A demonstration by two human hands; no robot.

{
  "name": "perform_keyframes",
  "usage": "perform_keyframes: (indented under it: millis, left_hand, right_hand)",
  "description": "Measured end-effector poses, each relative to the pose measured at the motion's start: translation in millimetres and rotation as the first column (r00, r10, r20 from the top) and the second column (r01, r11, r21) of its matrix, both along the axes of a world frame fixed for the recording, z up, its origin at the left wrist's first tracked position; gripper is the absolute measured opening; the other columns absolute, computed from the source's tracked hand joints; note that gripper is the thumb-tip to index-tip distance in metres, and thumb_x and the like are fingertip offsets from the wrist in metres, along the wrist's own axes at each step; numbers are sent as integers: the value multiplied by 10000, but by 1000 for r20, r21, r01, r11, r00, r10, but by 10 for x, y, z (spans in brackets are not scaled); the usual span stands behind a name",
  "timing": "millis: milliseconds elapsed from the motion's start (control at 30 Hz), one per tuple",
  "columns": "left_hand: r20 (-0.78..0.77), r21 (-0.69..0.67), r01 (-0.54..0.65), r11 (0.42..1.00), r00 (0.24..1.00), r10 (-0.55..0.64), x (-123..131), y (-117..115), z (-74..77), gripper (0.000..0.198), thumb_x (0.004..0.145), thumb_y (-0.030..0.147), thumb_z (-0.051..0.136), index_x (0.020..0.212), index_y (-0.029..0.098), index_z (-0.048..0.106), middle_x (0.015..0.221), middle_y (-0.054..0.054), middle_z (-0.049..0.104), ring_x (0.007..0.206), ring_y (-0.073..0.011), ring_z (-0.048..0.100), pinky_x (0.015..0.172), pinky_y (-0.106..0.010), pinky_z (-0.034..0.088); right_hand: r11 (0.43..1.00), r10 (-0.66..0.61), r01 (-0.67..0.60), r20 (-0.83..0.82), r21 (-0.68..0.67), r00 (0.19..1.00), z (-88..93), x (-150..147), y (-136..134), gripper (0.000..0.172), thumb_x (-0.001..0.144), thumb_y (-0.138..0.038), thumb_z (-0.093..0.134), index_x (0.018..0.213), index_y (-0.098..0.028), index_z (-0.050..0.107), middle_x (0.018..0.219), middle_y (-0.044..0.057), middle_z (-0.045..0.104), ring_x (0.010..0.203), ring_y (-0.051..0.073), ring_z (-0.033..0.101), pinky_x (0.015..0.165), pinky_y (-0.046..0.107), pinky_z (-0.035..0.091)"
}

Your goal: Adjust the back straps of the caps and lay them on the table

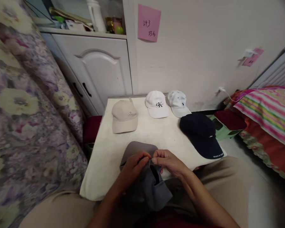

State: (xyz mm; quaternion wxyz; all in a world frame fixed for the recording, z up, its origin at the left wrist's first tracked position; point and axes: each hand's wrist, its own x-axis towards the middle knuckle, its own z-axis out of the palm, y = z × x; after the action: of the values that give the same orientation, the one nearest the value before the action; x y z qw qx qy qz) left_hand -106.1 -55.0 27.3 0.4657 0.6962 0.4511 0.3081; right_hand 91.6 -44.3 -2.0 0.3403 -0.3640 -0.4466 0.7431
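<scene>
A dark grey baseball cap [154, 193] lies partly over the near edge of the table, its brim pointing away from me and its back opening facing me. My left hand [139, 161] is closed on the cap's edge beside that opening. Close against it, my right hand [167, 160] pinches the cap's back strap. The fingertips of both hands nearly meet there, and the strap's fastening is mostly hidden. Further off stand a beige cap [125, 116], a white cap with black letters [156, 104] and a pale cap [178, 104]. To the right rests a navy cap [200, 133].
A cream cloth [104, 158] covers the table, which stands against the wall. White cabinet doors [97, 69] and a floral curtain [33, 110] are on the left. Dark red stools [230, 120] flank the table, and a bed with a striped cover [272, 110] is at right.
</scene>
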Motion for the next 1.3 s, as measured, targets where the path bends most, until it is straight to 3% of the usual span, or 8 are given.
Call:
perform_keyframes:
  millis: [200, 333, 467, 700, 900, 1000, 1133, 1300]
  left_hand:
    - [188, -164, 214, 963, 965, -182, 61, 61, 254, 231, 877, 409, 620, 883, 180, 644, 817, -3, 635, 764, -172, 555, 681, -264, 412]
    - [383, -254, 268, 929, 910, -158, 228, 119, 459, 224, 833, 380, 681, 811, 165, 622, 719, 14, 589, 633, -121, 486, 587, -230, 358]
    - [463, -333, 340, 879, 871, -162, 380, 171, 603, 187, 834, 334, 674, 833, 151, 638, 759, -24, 656, 654, -128, 533, 593, -227, 371]
    - [515, -310, 361, 879, 841, -165, 477, 221, 456, 185, 825, 317, 706, 833, 156, 614, 705, -11, 659, 615, -111, 530, 573, -212, 347]
    - [669, -317, 411, 855, 736, -106, 506, 217, 346, 142, 799, 249, 701, 816, 152, 599, 669, -25, 674, 602, -131, 561, 578, -232, 382]
    - [682, -340, 397, 853, 728, -68, 504, 230, 346, 130, 796, 237, 694, 795, 149, 598, 639, -15, 661, 556, -111, 534, 555, -220, 372]
    - [614, -359, 360, 861, 786, -73, 466, 266, 364, 125, 840, 269, 646, 826, 149, 614, 719, -41, 696, 615, -130, 567, 595, -233, 399]
    - [338, -331, 244, 912, 932, -127, 374, 305, 398, 201, 874, 346, 616, 883, 149, 659, 754, -33, 669, 655, -136, 531, 604, -239, 370]
  right_hand:
    - [998, 12, -5, -93, 67, 996, 268, 186, -12, 291, 725, -379, 820, 780, -139, 665, 644, -36, 566, 509, 62, 488, 456, 160, 444]
    - [993, 20, -8, -103, 121, 994, 520, 367, -57, 304, 718, -370, 828, 818, -128, 675, 656, -35, 579, 481, 51, 494, 419, 146, 417]
    - [987, 8, 5, -78, 162, 997, 666, 486, -124, 291, 766, -378, 786, 805, -140, 623, 718, -4, 665, 394, 27, 426, 402, 170, 440]
    - [968, -119, 133, -77, 212, 990, 641, 512, -130, 242, 760, -321, 786, 793, -126, 648, 655, -14, 622, 526, 75, 536, 486, 179, 471]
    - [963, -127, 137, -58, 231, 990, 597, 450, -59, 249, 765, -346, 768, 805, -130, 651, 680, -2, 631, 540, 89, 537, 495, 200, 448]
    - [944, -189, 179, 10, 278, 982, 580, 422, -19, 252, 768, -356, 762, 795, -132, 651, 664, -14, 614, 513, 76, 510, 494, 198, 420]
    - [932, -259, 247, 10, 265, 966, 530, 447, 12, 236, 768, -347, 753, 772, -141, 638, 613, -24, 602, 478, 70, 484, 469, 189, 389]
    - [956, -239, 243, -46, 167, 970, 495, 530, 18, 215, 714, -302, 785, 746, -141, 647, 570, -56, 541, 416, 43, 411, 401, 165, 324]
